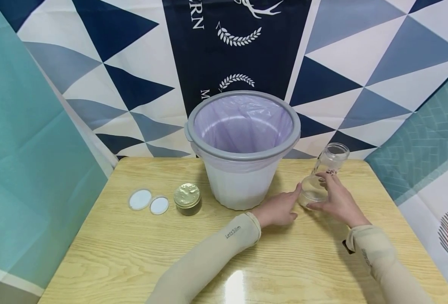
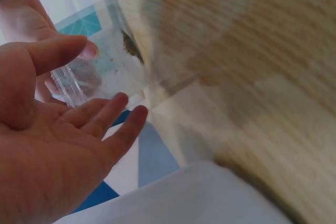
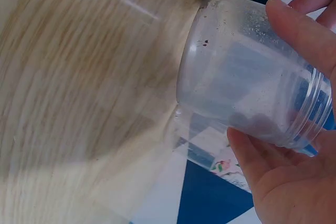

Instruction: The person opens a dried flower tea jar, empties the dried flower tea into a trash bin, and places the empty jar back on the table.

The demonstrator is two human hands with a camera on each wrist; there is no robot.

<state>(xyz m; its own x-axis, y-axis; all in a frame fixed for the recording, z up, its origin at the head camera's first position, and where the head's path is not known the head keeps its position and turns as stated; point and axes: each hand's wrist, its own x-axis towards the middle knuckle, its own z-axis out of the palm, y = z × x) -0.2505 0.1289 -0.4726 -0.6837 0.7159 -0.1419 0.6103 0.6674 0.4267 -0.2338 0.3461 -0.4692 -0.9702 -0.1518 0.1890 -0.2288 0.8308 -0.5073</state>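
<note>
My right hand (image 1: 339, 202) holds a clear, wide-mouthed jar (image 1: 312, 191) upright on the table, thumb on one side and fingers on the other. Small dark specks cling inside the jar wall (image 3: 231, 51) in the right wrist view. Beside the jar's left side is my left hand (image 1: 279, 209), its fingers loosely extended and holding nothing; whether the fingertip touches the glass I cannot tell. Just behind the jar stands a taller clear glass bottle (image 1: 336, 154) with a printed pattern, partly hidden by the jar and right hand.
A white bin (image 1: 243, 185) with grey rim and purple liner stands at the back centre. Left of it are a small gold-topped container (image 1: 187, 196) and two white round lids, one larger (image 1: 139, 199), one smaller (image 1: 159, 205). Patterned cloth (image 1: 140, 84) hangs behind.
</note>
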